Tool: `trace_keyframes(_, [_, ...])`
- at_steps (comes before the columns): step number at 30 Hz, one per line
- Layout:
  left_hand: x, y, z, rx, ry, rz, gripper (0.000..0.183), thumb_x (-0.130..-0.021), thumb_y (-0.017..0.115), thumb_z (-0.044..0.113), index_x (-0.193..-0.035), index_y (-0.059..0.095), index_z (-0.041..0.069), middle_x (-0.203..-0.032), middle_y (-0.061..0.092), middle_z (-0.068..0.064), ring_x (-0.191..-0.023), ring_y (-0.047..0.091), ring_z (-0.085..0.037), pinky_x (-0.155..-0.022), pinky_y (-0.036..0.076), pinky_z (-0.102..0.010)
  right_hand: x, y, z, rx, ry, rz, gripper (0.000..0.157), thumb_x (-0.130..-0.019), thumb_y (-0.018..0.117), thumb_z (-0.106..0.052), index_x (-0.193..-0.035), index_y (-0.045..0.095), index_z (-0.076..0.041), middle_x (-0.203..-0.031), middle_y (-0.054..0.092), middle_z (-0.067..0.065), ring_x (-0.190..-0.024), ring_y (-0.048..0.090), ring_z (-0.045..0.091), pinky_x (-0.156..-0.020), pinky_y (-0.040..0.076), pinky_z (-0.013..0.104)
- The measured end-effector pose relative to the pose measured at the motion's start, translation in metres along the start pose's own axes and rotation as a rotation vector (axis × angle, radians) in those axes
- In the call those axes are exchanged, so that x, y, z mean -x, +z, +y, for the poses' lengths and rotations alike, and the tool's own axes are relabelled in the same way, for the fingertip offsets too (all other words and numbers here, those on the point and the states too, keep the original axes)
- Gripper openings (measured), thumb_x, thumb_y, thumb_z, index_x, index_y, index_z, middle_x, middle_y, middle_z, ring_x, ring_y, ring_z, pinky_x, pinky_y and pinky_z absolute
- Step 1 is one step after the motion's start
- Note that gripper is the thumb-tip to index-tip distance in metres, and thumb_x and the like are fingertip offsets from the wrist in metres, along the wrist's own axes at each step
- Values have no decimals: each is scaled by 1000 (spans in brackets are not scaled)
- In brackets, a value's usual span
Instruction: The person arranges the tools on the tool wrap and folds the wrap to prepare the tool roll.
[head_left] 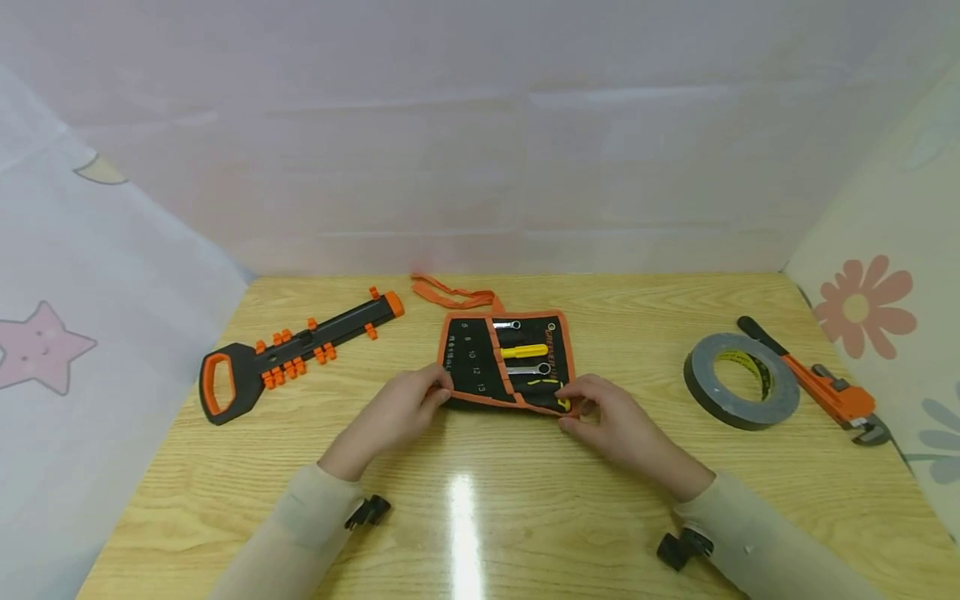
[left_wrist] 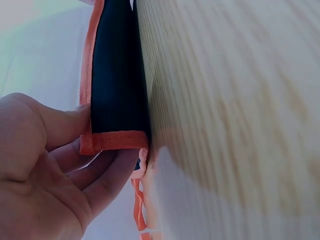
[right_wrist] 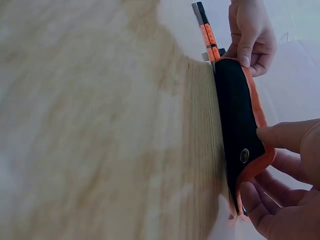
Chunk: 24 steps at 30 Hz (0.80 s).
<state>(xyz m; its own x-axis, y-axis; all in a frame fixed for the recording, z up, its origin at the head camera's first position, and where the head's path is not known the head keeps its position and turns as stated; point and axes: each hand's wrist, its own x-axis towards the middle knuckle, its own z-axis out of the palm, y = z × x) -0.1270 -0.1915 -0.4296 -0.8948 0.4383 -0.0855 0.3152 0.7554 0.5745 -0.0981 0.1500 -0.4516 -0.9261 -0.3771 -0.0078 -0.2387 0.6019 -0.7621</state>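
Observation:
A black tool roll with orange edging (head_left: 468, 358) lies spread on the table, numbers printed down its left part. Its pockets hold combination wrenches (head_left: 536, 369) and a yellow-handled tool (head_left: 525, 351). My left hand (head_left: 405, 408) pinches the near left corner between thumb and fingers. At the near right corner, my right hand (head_left: 611, 417) grips the edge, its thumb and fingers on either side of the cloth in the right wrist view. The near edge is raised off the table, showing the roll's black underside (right_wrist: 235, 100) with a metal eyelet.
An orange tie ribbon (head_left: 450, 292) trails behind the roll. To the left lies a black rack with orange clips and a loop handle (head_left: 300, 346). On the right are a roll of grey tape (head_left: 708, 387) and an orange pipe wrench (head_left: 832, 387). Cloth walls border the table.

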Motion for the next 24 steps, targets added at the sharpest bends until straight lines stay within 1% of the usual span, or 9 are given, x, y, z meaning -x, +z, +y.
trace_keyframes(3, [-3, 1, 0, 11, -21, 24, 6, -109, 63, 11, -110, 70, 9, -90, 70, -4, -71, 53, -14, -68, 48, -30, -2, -1, 0, 7, -14, 22, 26, -97, 82, -10, -122, 78, -9, -119, 72, 5, -97, 68, 12, -85, 60, 30])
trace_keyframes(7, [-6, 1, 0, 29, -46, 52, 7, -109, 64, 11, -109, 70, 9, -86, 68, -3, -69, 53, -15, -67, 48, -31, -7, -2, 1, 24, -39, 71, 13, -98, 80, -9, -110, 81, -14, -109, 75, 0, -92, 66, 10, -83, 60, 30])
trace_keyframes(10, [-8, 2, 0, 45, -56, 74, 7, -109, 65, 11, -108, 72, 9, -85, 69, -3, -69, 54, -15, -66, 49, -31, -10, -4, 1, 24, -33, 87, 8, -100, 78, -10, -105, 81, -16, -103, 76, -3, -90, 66, 9, -82, 59, 30])
trace_keyframes(12, [-10, 3, -1, 55, -63, 86, 7, -108, 66, 11, -107, 73, 10, -86, 71, -4, -69, 55, -15, -66, 50, -31, -11, -6, 0, 22, -16, 87, 7, -100, 77, -10, -105, 80, -15, -102, 76, -2, -90, 67, 10, -82, 59, 30])
trace_keyframes(17, [-15, 3, -3, 70, -91, 108, 8, -108, 67, 13, -107, 75, 11, -93, 75, -3, -75, 59, -14, -71, 53, -33, -18, -7, -1, 0, 36, 82, 8, -103, 75, -12, -109, 79, -10, -104, 78, 2, -90, 69, 12, -82, 59, 31])
trace_keyframes(22, [-20, 3, -3, 104, -130, 124, 9, -107, 69, 12, -108, 77, 10, -98, 77, -3, -81, 63, -15, -74, 56, -34, -27, -9, 0, -25, 57, 85, 12, -105, 72, -14, -113, 79, -8, -104, 79, 5, -89, 68, 13, -81, 58, 32])
trace_keyframes(24, [-23, 3, -4, 111, -141, 132, 9, -107, 69, 13, -107, 78, 10, -97, 77, -3, -81, 63, -15, -73, 55, -33, -29, -10, 0, -30, 58, 87, 15, -106, 70, -14, -116, 78, -6, -105, 79, 7, -89, 68, 13, -80, 57, 31])
